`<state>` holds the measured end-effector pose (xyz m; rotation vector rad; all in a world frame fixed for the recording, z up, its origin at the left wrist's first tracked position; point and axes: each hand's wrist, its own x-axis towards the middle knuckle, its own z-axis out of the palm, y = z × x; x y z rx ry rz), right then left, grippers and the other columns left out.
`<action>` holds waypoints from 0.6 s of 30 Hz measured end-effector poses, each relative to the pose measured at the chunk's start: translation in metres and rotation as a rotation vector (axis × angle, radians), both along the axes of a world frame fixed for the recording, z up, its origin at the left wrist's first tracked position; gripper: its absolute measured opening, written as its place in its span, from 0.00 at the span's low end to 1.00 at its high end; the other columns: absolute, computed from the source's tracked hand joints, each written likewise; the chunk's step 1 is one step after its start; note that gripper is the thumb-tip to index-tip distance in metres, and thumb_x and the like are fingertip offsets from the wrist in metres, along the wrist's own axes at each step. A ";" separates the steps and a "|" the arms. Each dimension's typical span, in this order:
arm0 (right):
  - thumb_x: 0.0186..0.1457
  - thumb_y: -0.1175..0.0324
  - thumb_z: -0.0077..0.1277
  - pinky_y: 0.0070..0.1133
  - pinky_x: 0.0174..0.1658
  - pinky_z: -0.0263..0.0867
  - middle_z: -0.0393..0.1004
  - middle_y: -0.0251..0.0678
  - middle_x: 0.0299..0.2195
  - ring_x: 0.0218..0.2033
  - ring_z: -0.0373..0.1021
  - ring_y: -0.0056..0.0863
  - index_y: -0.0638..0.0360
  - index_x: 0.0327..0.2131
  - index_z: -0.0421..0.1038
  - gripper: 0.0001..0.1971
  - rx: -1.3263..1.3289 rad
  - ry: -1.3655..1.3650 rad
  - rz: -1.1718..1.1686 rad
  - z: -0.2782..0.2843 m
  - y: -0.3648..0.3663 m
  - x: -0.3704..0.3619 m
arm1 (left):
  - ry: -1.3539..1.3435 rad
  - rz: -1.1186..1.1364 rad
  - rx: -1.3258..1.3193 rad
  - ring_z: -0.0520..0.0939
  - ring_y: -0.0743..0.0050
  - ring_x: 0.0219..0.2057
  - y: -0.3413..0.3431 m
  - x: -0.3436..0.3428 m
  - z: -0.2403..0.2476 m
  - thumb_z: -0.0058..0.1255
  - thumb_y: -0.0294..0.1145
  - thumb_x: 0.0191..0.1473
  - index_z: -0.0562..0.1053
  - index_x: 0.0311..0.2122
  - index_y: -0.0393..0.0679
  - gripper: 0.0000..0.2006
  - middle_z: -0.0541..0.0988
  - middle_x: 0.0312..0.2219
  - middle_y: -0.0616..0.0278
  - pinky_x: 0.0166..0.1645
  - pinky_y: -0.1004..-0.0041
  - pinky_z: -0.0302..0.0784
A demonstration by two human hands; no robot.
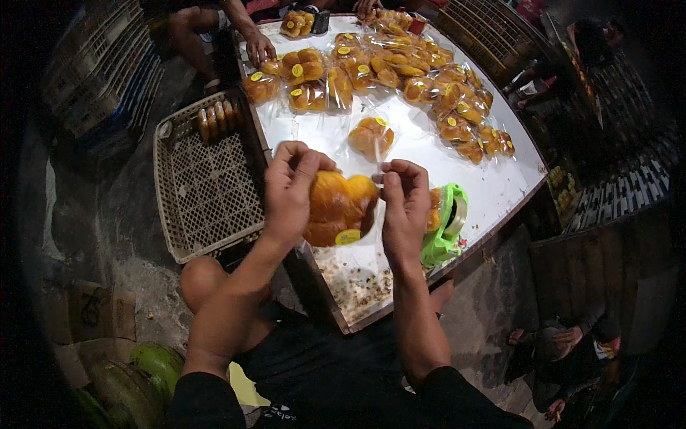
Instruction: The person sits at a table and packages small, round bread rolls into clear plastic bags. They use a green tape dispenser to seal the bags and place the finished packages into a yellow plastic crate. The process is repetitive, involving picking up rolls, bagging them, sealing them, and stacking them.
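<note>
A golden-brown bread bun (341,207) with a yellow label hangs in a clear plastic bag above the table's near end. My left hand (291,189) is closed on the bag's left side, thumb and fingers pinched together. At the opposite side my right hand (404,204) pinches the bag's plastic; a pale strip shows by its fingertips. Just beyond lies another bagged bun (371,137) with a yellow label. Beside my right hand stands a bright green tape dispenser (444,227), and part of another bun shows between them.
Many bagged buns (389,61) crowd the far half of the white table (493,182). Left of it sits a plastic crate (207,186) with a few buns inside. Another person's hand (260,48) touches bags at the far left. Green fruit (156,366) lies on the floor.
</note>
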<state>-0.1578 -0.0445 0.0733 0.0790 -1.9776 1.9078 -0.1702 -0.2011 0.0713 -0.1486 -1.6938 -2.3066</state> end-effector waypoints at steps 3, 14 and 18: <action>0.60 0.71 0.46 0.19 0.35 0.63 0.69 0.34 0.27 0.30 0.64 0.21 0.65 0.33 0.66 0.06 0.148 0.003 -0.069 -0.015 -0.025 0.001 | -0.079 0.105 -0.242 0.78 0.71 0.34 0.017 0.007 -0.013 0.46 0.31 0.60 0.73 0.29 0.36 0.11 0.77 0.32 0.61 0.42 0.73 0.72; 0.53 0.81 0.49 0.20 0.43 0.62 0.66 0.44 0.43 0.34 0.64 0.22 0.60 0.47 0.54 0.19 0.159 0.168 -0.141 -0.018 -0.002 0.017 | 0.240 0.296 -0.810 0.67 0.57 0.53 -0.005 0.009 0.006 0.48 0.35 0.56 0.81 0.38 0.44 0.11 0.73 0.49 0.57 0.60 0.62 0.55; 0.55 0.81 0.48 0.17 0.39 0.62 0.68 0.46 0.45 0.32 0.63 0.18 0.60 0.46 0.54 0.18 0.049 0.250 -0.154 -0.006 0.006 0.002 | 0.165 0.279 -0.688 0.65 0.63 0.53 -0.008 -0.004 0.025 0.45 0.36 0.59 0.80 0.39 0.44 0.13 0.72 0.51 0.57 0.61 0.64 0.53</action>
